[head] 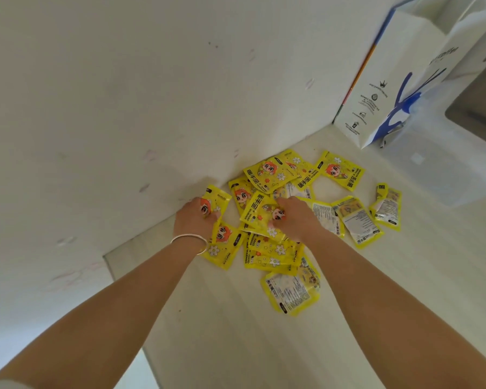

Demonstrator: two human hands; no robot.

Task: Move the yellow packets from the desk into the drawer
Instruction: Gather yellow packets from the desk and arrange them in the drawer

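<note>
Yellow packets (275,175) lie scattered in a loose heap on the pale desk (264,346), bunched toward its far edge where it meets the white wall (124,94). Some show the cartoon face, others lie printed-back up. Both hands reach into the heap. The left hand (195,219), a silver bangle (190,240) on its wrist, sits at the heap's wall-side margin with its fingers curled over the edge of one packet (218,197); another packet (225,242) lies partly under the wrist. The right hand (295,217) is in the middle of the heap, fingers bent down and pinching a face-up packet (260,213) on top of the pile.

A few packets lie apart from the rest: one (292,290) nearest the person, one (387,206) out toward the right, one (338,169) near the far edge. Bare desk runs from the heap toward the near edge and between the forearms. At the far right corner a white paper bag (390,88) with blue print stands against the wall, and just beside it a clear plastic box (443,169) rests on the desk, close to the outlying right packets. No drawer is in view
</note>
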